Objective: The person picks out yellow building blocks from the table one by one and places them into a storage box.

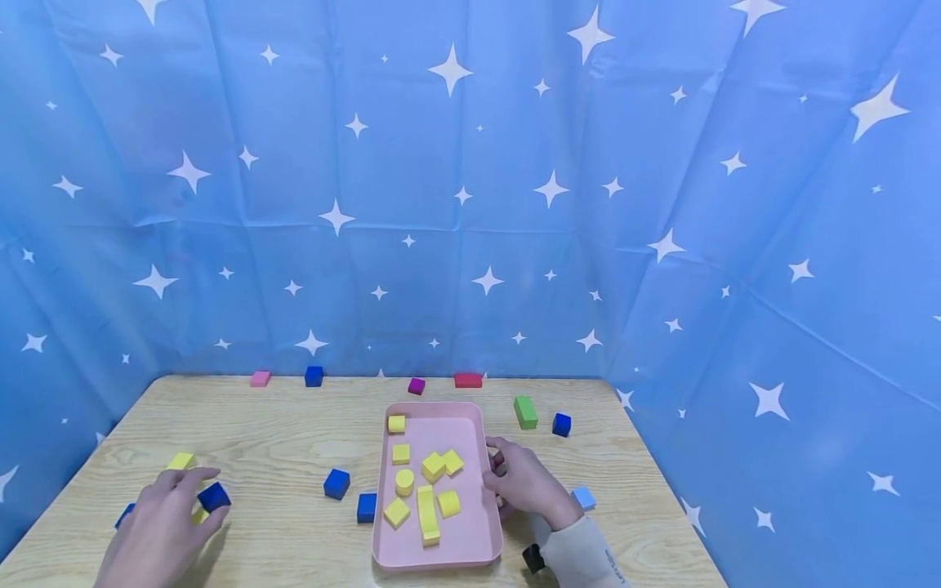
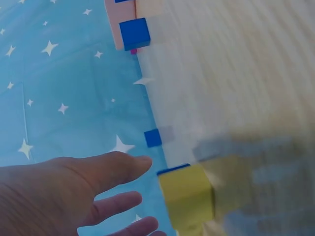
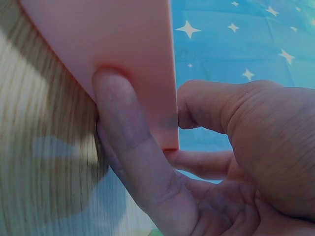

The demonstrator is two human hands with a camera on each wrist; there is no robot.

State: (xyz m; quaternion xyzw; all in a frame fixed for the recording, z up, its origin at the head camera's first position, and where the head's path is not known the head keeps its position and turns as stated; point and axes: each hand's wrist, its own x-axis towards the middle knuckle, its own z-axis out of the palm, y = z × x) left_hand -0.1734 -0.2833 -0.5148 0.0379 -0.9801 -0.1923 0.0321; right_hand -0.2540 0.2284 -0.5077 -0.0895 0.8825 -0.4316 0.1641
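My right hand (image 1: 525, 482) grips the right wall of a pink tray (image 1: 488, 523); in the right wrist view the thumb lies at the rim and fingers press the outer side. Inside the tray lie several yellow blocks, among them a yellow cylinder (image 1: 404, 482) and an arch-like yellow piece (image 1: 427, 514). At the left, my left hand (image 1: 158, 523) has its fingers spread around a dark blue cube (image 1: 214, 496). A yellow block (image 2: 187, 196) stands close by the fingertips in the left wrist view, with a blue edge showing behind it.
Blue cubes (image 1: 336, 483) lie left of the tray, one right beside its wall. A green block (image 1: 525, 412), a dark blue cube (image 1: 562, 425) and a light blue block (image 1: 584, 498) are at the right. Pink, blue, purple and red blocks line the back edge, before a starry curtain (image 1: 470, 204).
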